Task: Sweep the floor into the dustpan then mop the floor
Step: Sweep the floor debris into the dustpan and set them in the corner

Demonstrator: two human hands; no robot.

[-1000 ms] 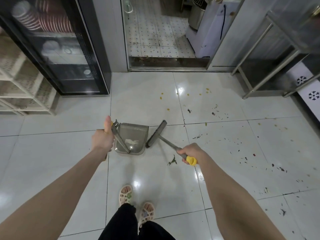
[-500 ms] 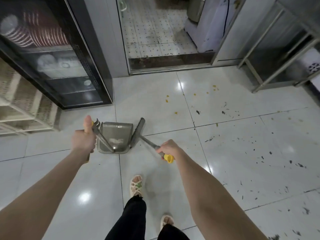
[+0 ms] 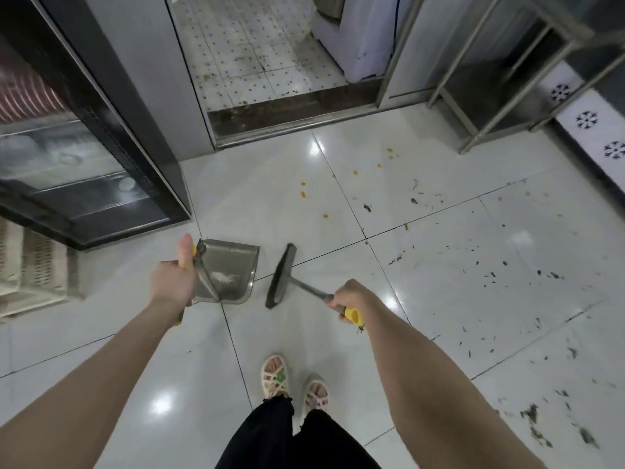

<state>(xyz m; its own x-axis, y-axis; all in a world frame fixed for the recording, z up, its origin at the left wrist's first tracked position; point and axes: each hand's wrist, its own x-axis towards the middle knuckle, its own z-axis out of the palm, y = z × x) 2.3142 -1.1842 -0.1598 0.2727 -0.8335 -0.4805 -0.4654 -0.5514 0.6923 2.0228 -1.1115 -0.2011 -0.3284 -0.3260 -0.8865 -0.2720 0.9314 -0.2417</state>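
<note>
Grey metal dustpan [image 3: 236, 262] with yellow grip; broom [image 3: 282, 275] with dark bristles, grey shaft, yellow end cap; glossy white floor [image 3: 287, 211] flecked with dark and yellow specks [image 3: 413, 200]; cream sandals [image 3: 274, 377]; black trousers [image 3: 267, 434]; white wall tiles [image 3: 575, 106] printed with black snowflake motifs.

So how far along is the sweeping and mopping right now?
Done: some pale debris lies in the dustpan. In hand: the left hand grips its handle, the right hand grips the broom. Left: yellow bits and dark scraps litter the tiles to the right; no mop shows.
</note>
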